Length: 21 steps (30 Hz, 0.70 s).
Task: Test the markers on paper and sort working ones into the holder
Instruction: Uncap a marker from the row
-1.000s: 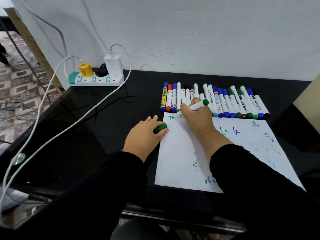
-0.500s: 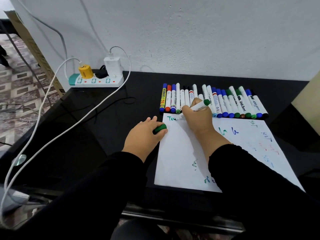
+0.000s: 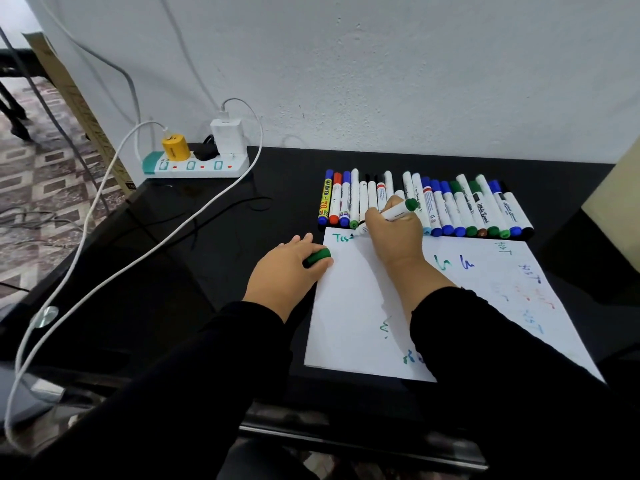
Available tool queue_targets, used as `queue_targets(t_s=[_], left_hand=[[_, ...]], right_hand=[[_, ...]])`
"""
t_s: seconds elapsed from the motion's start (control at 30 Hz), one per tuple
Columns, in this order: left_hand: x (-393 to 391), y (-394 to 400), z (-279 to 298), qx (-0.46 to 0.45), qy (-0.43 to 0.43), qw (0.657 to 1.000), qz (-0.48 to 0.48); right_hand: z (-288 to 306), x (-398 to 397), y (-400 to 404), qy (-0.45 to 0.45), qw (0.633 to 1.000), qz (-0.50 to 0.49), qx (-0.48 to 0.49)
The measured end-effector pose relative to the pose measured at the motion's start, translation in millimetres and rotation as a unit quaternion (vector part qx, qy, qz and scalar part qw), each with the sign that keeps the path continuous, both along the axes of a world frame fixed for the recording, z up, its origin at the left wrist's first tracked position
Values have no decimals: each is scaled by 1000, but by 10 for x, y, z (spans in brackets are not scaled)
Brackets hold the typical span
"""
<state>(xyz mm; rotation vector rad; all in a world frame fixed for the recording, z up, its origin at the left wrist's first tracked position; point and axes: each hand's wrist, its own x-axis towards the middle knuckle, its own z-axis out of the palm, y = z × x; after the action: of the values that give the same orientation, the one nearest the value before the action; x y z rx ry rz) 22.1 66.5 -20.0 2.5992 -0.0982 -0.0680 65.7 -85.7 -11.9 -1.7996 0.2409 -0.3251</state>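
Green ink is being laid down at the far left corner of the paper (image 3: pixel 363 306), where a few letters are already written, by a white marker (image 3: pixel 388 216) with a green end. The marker is gripped in the right hand (image 3: pixel 394 233), fingers curled round the barrel; its tip is pressed to the sheet and its long axis is tilted, running from the tip at the near left up to the green end at the far right. The green cap (image 3: pixel 318 257) is pinched in the left hand (image 3: pixel 287 271), which is rested at the left edge of the paper, just left of the writing, with the cap's axis roughly matching the marker's.

The relation that matters next is judged to be tip to cap: the cap lies near and to the left of the tip, so the left hand is the nearer one for recapping, and only a short meeting of the two hands is called for.

A row of markers (image 3: pixel 450 209) is laid side by side just beyond the far edge of the paper, touching one another, on the black tabletop (image 3: pixel 207 271). Whether that row is held in the holder cannot be told, since no holder can be made out
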Motion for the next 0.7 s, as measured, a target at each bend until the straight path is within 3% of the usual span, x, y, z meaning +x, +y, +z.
queue_targets(t_s=[0.23, 0.37, 0.5, 0.7], left_hand=[[-1, 14, -27, -10, -7, 1000, -2], [7, 25, -23, -25, -2, 1000, -6], [-10, 43, 27, -97, -19, 995, 13], [-25, -19, 249, -197, -54, 978, 48]], right_hand=[[11, -5, -17, 12, 999, -11, 34], [33, 30, -76, 47, 991, -26, 125], [146, 55, -124, 94, 980, 16, 177], [408, 47, -101, 55, 968, 95, 226]])
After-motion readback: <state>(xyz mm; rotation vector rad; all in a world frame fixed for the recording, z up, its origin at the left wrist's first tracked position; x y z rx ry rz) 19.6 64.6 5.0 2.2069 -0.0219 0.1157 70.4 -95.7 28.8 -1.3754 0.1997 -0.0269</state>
